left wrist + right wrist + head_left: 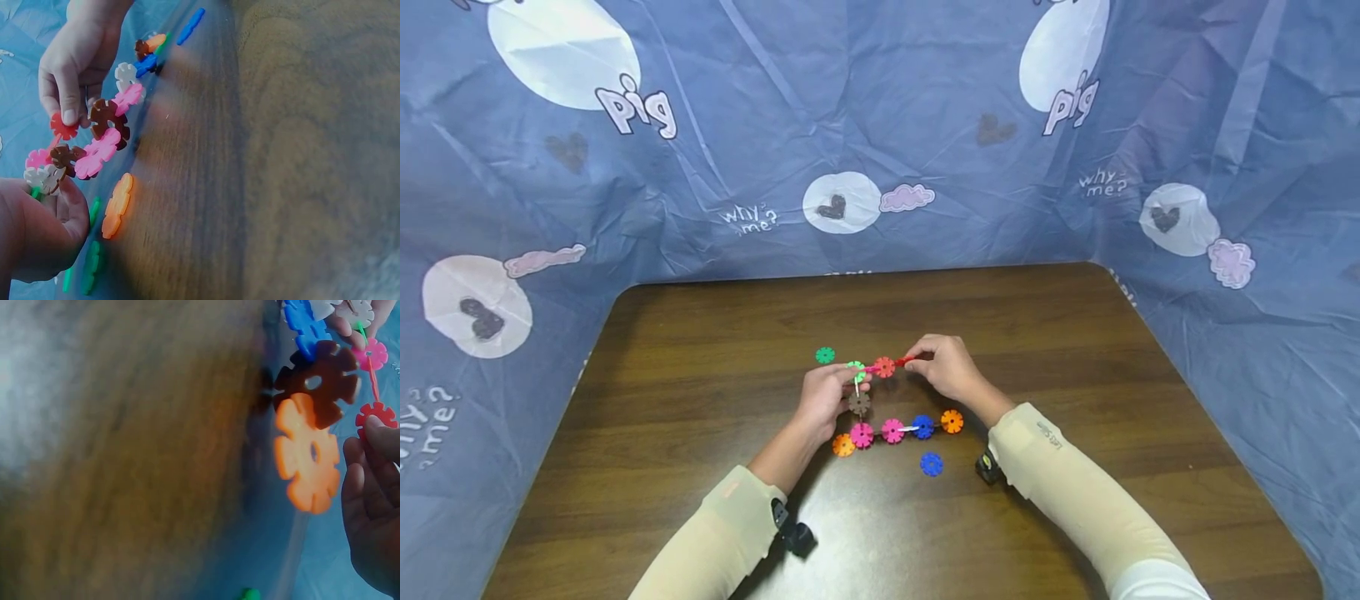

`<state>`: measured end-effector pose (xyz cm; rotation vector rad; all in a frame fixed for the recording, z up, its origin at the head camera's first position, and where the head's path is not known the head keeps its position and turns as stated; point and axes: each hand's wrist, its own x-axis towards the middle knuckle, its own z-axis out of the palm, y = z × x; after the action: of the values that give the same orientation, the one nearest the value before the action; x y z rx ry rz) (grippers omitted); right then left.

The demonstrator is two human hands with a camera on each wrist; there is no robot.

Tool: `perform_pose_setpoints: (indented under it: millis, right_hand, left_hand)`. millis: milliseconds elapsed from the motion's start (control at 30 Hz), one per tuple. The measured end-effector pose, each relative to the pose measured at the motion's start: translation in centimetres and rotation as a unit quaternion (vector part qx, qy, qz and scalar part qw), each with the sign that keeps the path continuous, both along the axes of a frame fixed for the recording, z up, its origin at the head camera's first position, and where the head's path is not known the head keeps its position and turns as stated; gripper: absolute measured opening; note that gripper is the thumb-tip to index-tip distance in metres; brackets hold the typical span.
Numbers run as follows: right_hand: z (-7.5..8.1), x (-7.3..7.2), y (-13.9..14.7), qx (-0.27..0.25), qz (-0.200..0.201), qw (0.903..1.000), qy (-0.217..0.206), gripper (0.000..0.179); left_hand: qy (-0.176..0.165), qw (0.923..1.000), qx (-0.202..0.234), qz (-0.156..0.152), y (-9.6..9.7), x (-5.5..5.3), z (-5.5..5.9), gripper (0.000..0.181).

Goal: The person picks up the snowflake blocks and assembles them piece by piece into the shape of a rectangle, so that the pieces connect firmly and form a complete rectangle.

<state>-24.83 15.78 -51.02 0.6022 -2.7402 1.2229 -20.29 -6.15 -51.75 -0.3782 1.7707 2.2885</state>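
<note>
My right hand (943,367) pinches a red snowflake disc (64,127) between thumb and fingers. That disc sits at the end of a chain of notched plastic discs, next to a light red disc (885,367) and a pink one. My left hand (822,404) grips the chain's corner around a bright green disc (857,372) and a white disc (45,179). From there a brown disc (859,403) leads down to a second row with pink discs (892,431), a blue disc (922,427) and an orange disc (952,422) at its end.
Loose on the wooden table (715,350) lie a green disc (825,355) beyond my left hand, an orange disc (844,445) by the lower row's left end, and a blue disc (932,464) in front. A blue printed cloth (880,125) hangs behind the table.
</note>
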Motion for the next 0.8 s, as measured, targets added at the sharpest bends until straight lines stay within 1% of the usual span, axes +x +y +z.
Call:
perform_pose_setpoints:
  millis: [100,367,600,700,800]
  right_hand:
    - [-0.30,0.05,0.07,-0.007,0.004,1.0000,0.005,0.005]
    - [-0.96,0.00,-0.31,-0.049,0.028,0.9982,0.019,0.010]
    - [-1.08,-0.03,-0.58,-0.055,0.022,0.9981,0.018,0.009]
    - [-1.01,-0.06,-0.56,-0.053,0.018,0.9982,0.020,0.009]
    - [-0.91,-0.14,-0.48,-0.042,0.019,0.9988,0.017,0.008]
  left_hand:
    - [-0.002,1.0000,-0.004,0.000,0.01,0.04,-0.03,0.023]
    - [-0.002,1.0000,-0.004,0.000,0.32,0.08,-0.13,0.022]
    - [-0.007,0.9999,-0.003,0.015,0.37,0.06,-0.31,0.021]
    - [-0.005,0.9999,-0.004,0.013,0.43,-0.02,-0.37,0.022]
    - [-0.004,1.0000,-0.004,0.003,0.48,-0.08,-0.36,0.022]
